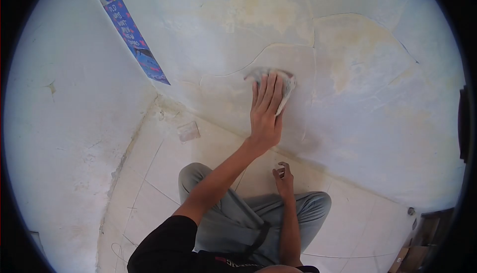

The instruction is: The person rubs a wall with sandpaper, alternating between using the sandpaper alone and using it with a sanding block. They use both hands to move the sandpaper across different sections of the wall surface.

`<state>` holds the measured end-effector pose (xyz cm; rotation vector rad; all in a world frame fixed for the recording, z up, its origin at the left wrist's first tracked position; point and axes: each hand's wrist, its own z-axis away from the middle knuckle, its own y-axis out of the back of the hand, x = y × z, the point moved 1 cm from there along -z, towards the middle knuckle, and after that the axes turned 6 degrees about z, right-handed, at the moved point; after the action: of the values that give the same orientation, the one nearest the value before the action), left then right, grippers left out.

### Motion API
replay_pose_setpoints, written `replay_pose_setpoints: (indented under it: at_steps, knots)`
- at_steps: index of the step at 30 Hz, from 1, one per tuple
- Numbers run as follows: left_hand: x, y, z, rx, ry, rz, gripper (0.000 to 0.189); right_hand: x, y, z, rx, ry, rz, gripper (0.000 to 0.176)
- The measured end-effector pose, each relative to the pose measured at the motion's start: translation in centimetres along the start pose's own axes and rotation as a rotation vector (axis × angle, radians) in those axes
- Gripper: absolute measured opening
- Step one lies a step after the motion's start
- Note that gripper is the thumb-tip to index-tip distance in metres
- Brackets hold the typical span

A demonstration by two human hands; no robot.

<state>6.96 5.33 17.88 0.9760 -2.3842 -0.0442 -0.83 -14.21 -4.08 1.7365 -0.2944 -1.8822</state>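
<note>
My left hand [267, 106] presses flat against the wall, with its fingers stretched over a whitish folded sheet [289, 88]. The sheet has a dark reddish edge at its top, blurred by motion, and part of it is hidden under the palm. Thin cracks and yellowish patches run over the wall [357, 124] around it. Lower down, my right hand [284, 177] hovers over my lap near the wall's base. Its fingers are loosely curled and apart, and nothing shows in them.
A blue printed strip [131, 37] hangs by the wall corner at the upper left. On the tiled floor [159, 173] lies a dusty squarish piece [189, 131]. My crossed legs [223, 218] fill the lower middle. Cardboard [415, 258] stands at the lower right.
</note>
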Motion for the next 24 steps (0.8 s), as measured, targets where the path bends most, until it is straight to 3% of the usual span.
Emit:
replay_pose_setpoints:
  at_steps: [15,17,22,24]
  knots:
    - [-0.3,0.0,0.9,-0.07,0.043,-0.051,0.052,-1.2,0.5,-0.1,-0.005,-0.017,-0.017,0.038]
    - [0.4,0.5,-1.1,0.011,0.05,-0.018,0.052,-0.9,0.2,0.2,-0.007,-0.044,-0.022,0.038]
    - [-0.1,-0.3,1.8,-0.058,0.078,-0.043,0.053,-0.6,0.2,-0.3,0.002,-0.001,-0.011,0.038]
    - [-0.3,-0.2,0.6,0.014,0.05,-0.036,0.057,-0.9,0.4,-0.4,0.003,0.002,-0.017,0.038]
